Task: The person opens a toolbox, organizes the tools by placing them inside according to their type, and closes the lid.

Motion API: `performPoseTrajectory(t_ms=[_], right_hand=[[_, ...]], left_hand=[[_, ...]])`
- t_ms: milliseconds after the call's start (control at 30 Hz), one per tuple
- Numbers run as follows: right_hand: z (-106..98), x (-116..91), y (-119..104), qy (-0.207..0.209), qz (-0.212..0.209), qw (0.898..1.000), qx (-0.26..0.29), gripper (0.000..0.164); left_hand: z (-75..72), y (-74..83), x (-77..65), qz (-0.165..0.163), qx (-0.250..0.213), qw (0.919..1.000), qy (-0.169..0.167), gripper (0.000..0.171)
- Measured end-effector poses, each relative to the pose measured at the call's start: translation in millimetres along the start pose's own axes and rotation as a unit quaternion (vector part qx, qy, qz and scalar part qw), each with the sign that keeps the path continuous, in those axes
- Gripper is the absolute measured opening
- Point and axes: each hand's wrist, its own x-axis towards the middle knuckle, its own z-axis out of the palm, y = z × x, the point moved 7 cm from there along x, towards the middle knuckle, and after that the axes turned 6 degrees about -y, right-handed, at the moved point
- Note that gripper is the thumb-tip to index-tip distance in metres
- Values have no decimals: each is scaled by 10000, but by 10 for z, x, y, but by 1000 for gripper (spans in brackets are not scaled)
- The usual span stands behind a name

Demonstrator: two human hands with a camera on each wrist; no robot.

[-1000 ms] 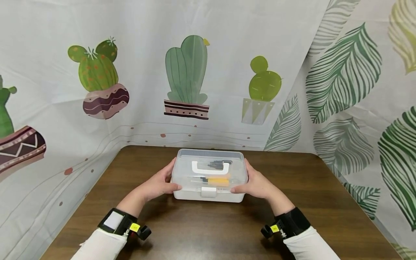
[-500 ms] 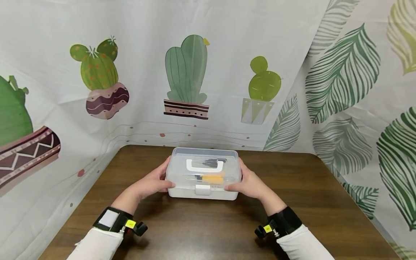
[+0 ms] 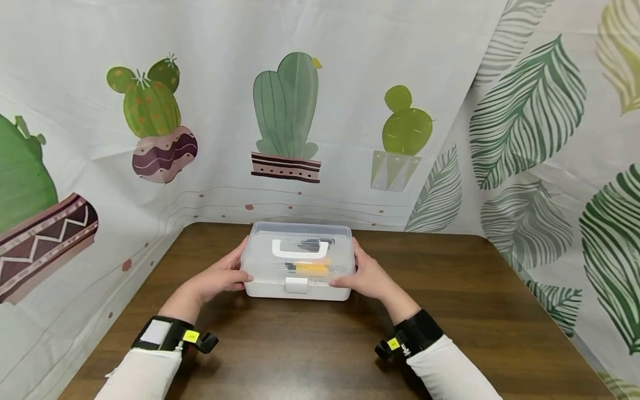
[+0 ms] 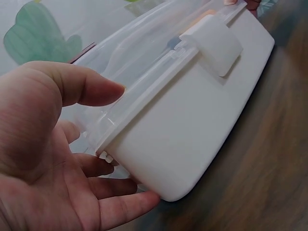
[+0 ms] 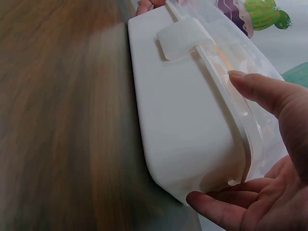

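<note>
A white storage box with a clear lid sits toward the back of the table, left of centre. Its lid is down, with a white carry handle on top and a white latch at the front. Orange items and dark thin items show through the plastic. My left hand holds the left end, its thumb at the front lid edge and its fingers along the side. On the opposite end, my right hand grips likewise. In the right wrist view, fingertips press the box's lower end.
The brown wooden table spreads around the box. Behind it hangs a white cloth backdrop printed with cacti and leaves, close to the table's back edge. Black camera straps circle both wrists.
Both hands have shifted the box leftward and slightly toward the back of the table. Their hold on its two ends looks the same throughout, and the lid stays down.
</note>
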Motion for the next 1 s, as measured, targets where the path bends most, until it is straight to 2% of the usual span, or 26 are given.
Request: performPoseTrajectory(t_ms=[367, 600, 867, 1000], right_hand=[[284, 356, -121, 30, 5, 9992, 400, 127], [495, 598, -215, -98, 99, 9987, 488, 129], [687, 821, -323, -28, -139, 9988, 470, 122], [775, 888, -335, 20, -46, 9987, 512, 122]], left_hand=[[-366, -156, -150, -130, -235, 9993, 243, 94], [-618, -311, -267, -218, -397, 9972, 595, 89], [-810, -394, -382, -128, -542, 9949, 847, 81], [-886, -441, -415, -81, -676, 9935, 911, 78]])
